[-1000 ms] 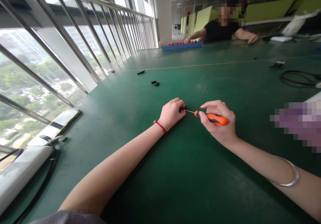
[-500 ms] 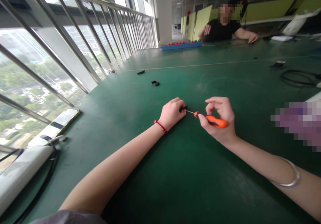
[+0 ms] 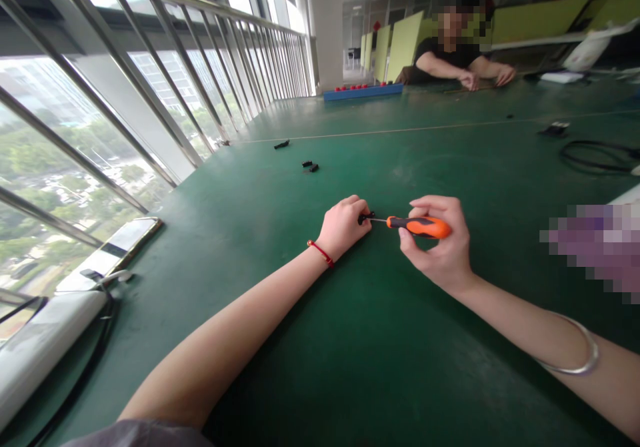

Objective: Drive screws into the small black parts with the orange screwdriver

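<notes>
My left hand [image 3: 344, 225] rests on the green table [image 3: 380, 367], fingers curled around a small black part [image 3: 364, 218] that pokes out at the fingertips. My right hand [image 3: 440, 243] grips an orange-handled screwdriver [image 3: 419, 225] lying almost level, its thin metal tip touching the black part. A red string circles my left wrist and a silver bangle my right forearm.
Small black parts [image 3: 310, 165] and another black piece [image 3: 281, 144] lie farther up the table. A phone [image 3: 113, 250] and a white device sit at the left edge by the window railing. A black cable [image 3: 597, 157] loops at the right. A person in black sits beyond a blue tray [image 3: 363, 91].
My right hand regripped the screwdriver and its handle has levelled out, tip still at the black part. The far person's hand left the blue tray and moved in front of them.
</notes>
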`<state>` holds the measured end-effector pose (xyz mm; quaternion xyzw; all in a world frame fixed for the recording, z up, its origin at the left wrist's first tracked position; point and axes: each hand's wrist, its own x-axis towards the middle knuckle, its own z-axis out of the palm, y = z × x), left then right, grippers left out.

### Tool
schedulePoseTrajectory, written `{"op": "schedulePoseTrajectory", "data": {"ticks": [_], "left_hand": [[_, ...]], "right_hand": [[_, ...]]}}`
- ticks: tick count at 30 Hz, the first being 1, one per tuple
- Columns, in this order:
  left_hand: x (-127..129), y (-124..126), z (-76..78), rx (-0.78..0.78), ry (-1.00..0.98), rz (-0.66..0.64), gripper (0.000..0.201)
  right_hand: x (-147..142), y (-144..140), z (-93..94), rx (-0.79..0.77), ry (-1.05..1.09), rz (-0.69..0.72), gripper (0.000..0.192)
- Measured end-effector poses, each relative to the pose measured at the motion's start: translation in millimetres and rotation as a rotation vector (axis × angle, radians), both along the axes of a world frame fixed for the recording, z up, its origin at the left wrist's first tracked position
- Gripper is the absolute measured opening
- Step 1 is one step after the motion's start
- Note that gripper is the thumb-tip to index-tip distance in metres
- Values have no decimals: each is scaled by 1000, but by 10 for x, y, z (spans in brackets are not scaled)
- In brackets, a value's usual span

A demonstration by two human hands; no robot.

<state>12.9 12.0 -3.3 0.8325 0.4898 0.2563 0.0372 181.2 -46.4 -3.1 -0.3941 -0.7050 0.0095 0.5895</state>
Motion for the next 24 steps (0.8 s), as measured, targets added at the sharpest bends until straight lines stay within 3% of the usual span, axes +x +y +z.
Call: {"op": "schedulePoseTrajectory", "data": {"ticks": [2, 6, 10, 15, 19, 24], "left_hand": [[1, -3, 5, -6, 3, -1, 9], [4, -10, 14, -15, 14, 5, 9], [5, -10, 14, -8, 15, 6, 10], [3, -7, 12, -11, 11, 4, 9], [1, -7, 7, -5, 11, 7, 10], [-1, -4, 3, -13, 3, -2, 9]], "right_hand": [[2, 1, 0, -1, 0, 8, 38], [1, -5, 8, 18, -101, -11, 16], [-1, 1, -3, 16, 11, -4, 39], [-4, -2, 6, 29, -106, -15, 19], [-7, -4, 3, 13, 9, -6, 38], [-12, -12, 15, 24, -111, -6, 17]]}}
